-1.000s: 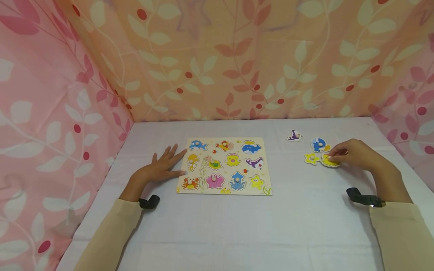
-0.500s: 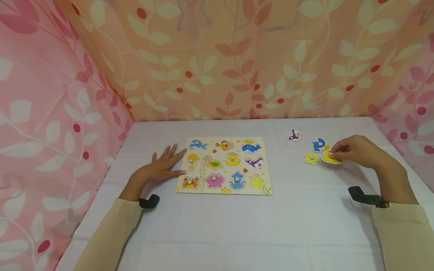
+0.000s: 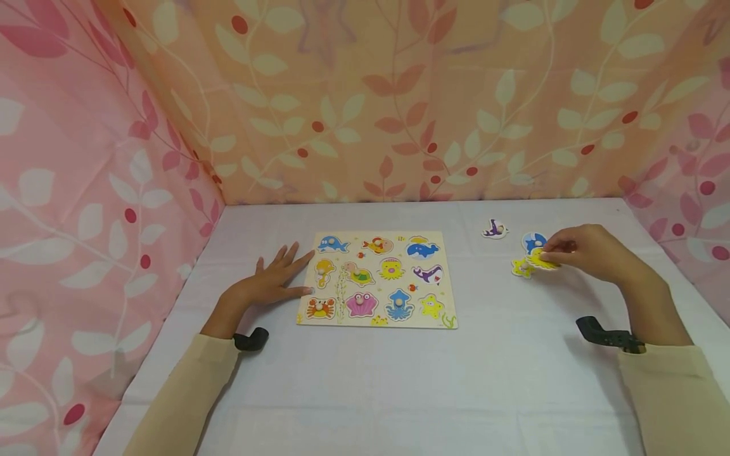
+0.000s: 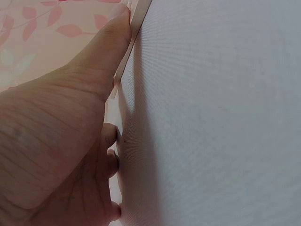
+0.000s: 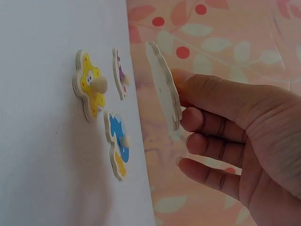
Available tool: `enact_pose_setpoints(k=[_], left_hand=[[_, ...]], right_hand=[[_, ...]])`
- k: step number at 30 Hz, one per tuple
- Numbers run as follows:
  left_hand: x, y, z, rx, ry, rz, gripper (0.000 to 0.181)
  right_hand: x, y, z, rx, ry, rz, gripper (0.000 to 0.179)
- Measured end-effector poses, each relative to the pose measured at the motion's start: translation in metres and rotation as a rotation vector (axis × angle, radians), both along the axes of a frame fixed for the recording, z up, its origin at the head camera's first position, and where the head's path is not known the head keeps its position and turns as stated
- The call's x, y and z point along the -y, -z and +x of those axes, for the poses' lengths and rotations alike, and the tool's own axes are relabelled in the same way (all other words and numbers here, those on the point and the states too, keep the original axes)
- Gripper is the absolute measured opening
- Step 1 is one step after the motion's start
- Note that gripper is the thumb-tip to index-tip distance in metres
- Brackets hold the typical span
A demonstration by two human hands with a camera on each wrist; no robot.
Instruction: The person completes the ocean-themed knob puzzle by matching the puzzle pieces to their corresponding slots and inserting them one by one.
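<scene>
My right hand (image 3: pixel 587 253) pinches a yellow octopus puzzle piece (image 3: pixel 538 259) above the table; the right wrist view shows the piece's pale back (image 5: pixel 162 87) tilted up, clear of the cloth. Below it lie a yellow starfish piece (image 3: pixel 521 268) and a blue whale piece (image 3: pixel 533 240), partly covered in the head view. A purple whale piece (image 3: pixel 495 228) is farther back. My left hand (image 3: pixel 268 282) rests with spread fingers at the left edge of the wooden puzzle board (image 3: pixel 401 252). Several board pictures carry knobbed pieces; the octopus, starfish and two whale spots show no knobs.
A white cloth (image 3: pixel 371 386) covers the table. Floral fabric (image 3: pixel 342 95) stands along its back edge, with pink fabric (image 3: pixel 74 221) on the left and more on the right. Dark camera mounts (image 3: pixel 607 335) sit on both wrists.
My right hand has raised the octopus piece off the cloth and carried it slightly left, over the starfish and blue whale pieces. The left hand and the board have stayed put.
</scene>
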State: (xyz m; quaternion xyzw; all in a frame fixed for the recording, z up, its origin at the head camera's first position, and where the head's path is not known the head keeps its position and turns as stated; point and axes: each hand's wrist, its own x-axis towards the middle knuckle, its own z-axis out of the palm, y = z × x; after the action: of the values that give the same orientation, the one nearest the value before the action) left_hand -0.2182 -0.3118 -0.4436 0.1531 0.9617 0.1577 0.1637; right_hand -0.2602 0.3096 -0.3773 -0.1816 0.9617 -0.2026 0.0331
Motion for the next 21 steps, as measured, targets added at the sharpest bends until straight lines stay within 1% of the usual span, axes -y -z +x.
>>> enact_pose_setpoints(k=[4,7,10,15,18,21], left_hand=[[0.0,0.0,0.0,0.0,0.005,0.001,0.093],[0.001,0.0,0.0,-0.002,0.005,-0.005,0.093],[0.001,0.0,0.0,-0.008,0.007,-0.013,0.094],[0.0,-0.001,0.0,-0.005,0.004,-0.011,0.094],[-0.001,-0.002,0.001,0.0,-0.002,-0.003,0.093],[-0.001,-0.002,0.001,0.0,-0.004,-0.001,0.093]], right_hand=[[0.01,0.003,0.002,-0.111,-0.042,-0.036,0.016],[0.018,0.006,0.002,-0.166,-0.069,-0.055,0.014],[0.027,0.007,0.003,-0.184,-0.071,-0.077,0.016],[0.042,0.007,0.006,-0.217,-0.08,-0.115,0.012],[0.052,0.007,0.007,-0.215,-0.074,-0.143,0.012],[0.061,0.007,0.01,-0.226,-0.092,-0.159,0.013]])
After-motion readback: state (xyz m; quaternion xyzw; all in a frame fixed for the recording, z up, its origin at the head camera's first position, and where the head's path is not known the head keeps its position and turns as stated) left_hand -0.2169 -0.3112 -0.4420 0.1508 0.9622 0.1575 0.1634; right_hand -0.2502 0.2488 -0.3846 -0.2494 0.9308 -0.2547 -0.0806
